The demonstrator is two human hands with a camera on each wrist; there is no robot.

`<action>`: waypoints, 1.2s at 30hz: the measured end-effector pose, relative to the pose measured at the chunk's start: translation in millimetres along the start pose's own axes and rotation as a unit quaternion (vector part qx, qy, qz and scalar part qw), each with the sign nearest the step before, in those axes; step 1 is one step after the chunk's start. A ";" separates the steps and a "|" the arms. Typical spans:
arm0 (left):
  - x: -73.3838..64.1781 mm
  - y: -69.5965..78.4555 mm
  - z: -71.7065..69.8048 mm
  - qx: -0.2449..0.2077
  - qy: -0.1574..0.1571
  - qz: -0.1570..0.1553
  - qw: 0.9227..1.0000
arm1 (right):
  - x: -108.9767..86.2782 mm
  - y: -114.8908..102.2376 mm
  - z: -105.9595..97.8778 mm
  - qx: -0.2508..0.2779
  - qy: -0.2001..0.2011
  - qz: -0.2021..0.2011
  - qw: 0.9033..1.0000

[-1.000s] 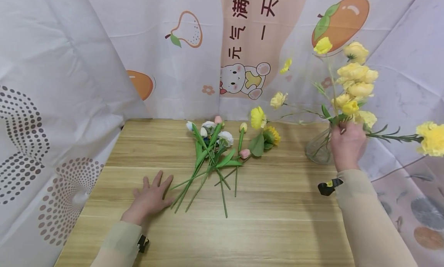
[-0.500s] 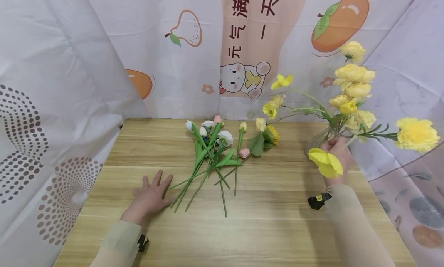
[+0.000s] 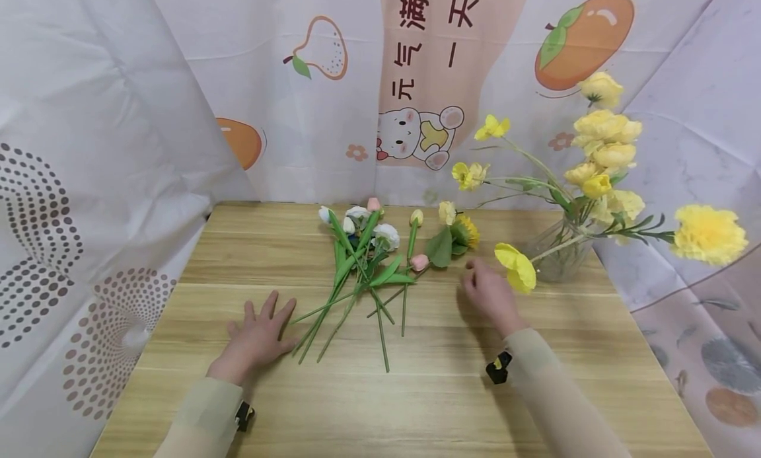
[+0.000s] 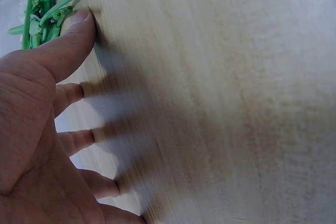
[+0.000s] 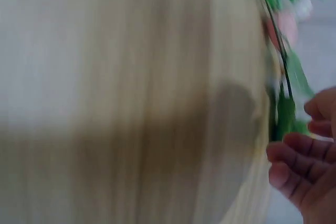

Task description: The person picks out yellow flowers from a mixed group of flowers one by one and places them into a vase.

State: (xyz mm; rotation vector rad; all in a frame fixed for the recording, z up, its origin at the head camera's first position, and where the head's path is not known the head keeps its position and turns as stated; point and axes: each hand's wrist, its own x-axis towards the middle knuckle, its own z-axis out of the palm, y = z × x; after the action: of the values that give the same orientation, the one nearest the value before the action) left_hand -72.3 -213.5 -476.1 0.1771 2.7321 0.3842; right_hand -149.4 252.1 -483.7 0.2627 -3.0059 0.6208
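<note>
My left hand (image 3: 255, 339) rests on the wooden table with its fingers spread. In the left wrist view its thumb (image 4: 79, 35) lies close beside the green flower stems (image 4: 47, 9). My right hand (image 3: 490, 293) is over the table between the loose flowers and the vase, its fingers loosely bent and holding nothing. Nearest to it are a sunflower (image 3: 466, 232) and its green leaf (image 3: 440, 248). Pink tulips (image 3: 419, 263), a pale yellow tulip (image 3: 417, 218) and white flowers (image 3: 386, 237) lie mid-table. In the right wrist view the flowers are blurred.
A clear glass vase (image 3: 555, 260) stands at the table's right rear, holding several yellow flowers (image 3: 603, 131). A yellow poppy-like bloom (image 3: 516, 267) leans out close to my right hand, and a yellow carnation (image 3: 710, 234) juts right. A printed curtain (image 3: 297, 134) hangs behind the table.
My right hand let go of a yellow flower stem at the vase and moved left toward the loose flowers. That bloom now leans out of the vase. My left hand has not moved.
</note>
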 end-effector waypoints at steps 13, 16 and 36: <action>1.2 -2.7 3.6 0.006 0.009 0.006 1.000 | 0.9 -60.7 41.4 -0.013 -0.051 -0.216 0.975; 1.3 -2.8 4.0 0.005 0.008 0.006 1.000 | -0.1 -65.2 43.7 -0.028 -0.052 -0.249 0.967; 2.7 -4.4 6.1 0.003 0.009 0.007 1.000 | -3.4 -53.1 43.5 -0.012 0.047 -0.096 0.994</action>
State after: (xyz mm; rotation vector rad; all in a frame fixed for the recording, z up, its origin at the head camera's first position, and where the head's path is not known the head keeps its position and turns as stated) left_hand -72.8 -215.8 -483.8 0.1949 2.7522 0.3837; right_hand -137.7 187.3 -503.3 0.4990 -2.8503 0.5609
